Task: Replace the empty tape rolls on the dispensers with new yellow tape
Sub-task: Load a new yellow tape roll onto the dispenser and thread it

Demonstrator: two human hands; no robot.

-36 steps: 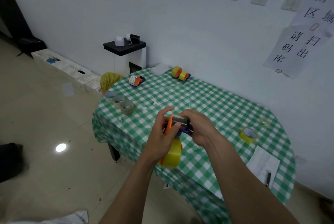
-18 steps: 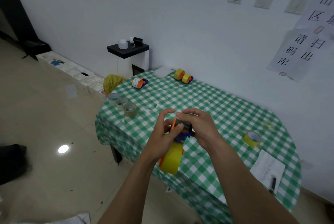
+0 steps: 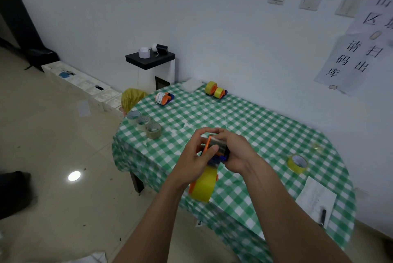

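Both hands hold an orange and blue tape dispenser (image 3: 214, 149) above the near edge of the checked table. A yellow tape roll (image 3: 202, 186) sits on its lower end. My left hand (image 3: 194, 157) grips the dispenser's orange side, thumb on the metal front. My right hand (image 3: 235, 152) wraps around its right side. A spare yellow roll (image 3: 297, 164) lies on the table at the right. Two dispensers with yellow tape (image 3: 215, 90) stand at the far edge. Another dispenser with a white-labelled roll (image 3: 163, 98) sits to their left.
Three empty brownish tape cores (image 3: 144, 123) lie at the table's left corner. A paper sheet with a black pen (image 3: 316, 201) lies at the right near edge. A yellow bag (image 3: 131, 98) and a white cabinet (image 3: 154, 69) stand beyond the green checked table (image 3: 265, 128).
The hands and dispenser stay almost where they were. My left thumb has shifted onto the dispenser's metal front. The camera has moved slightly.
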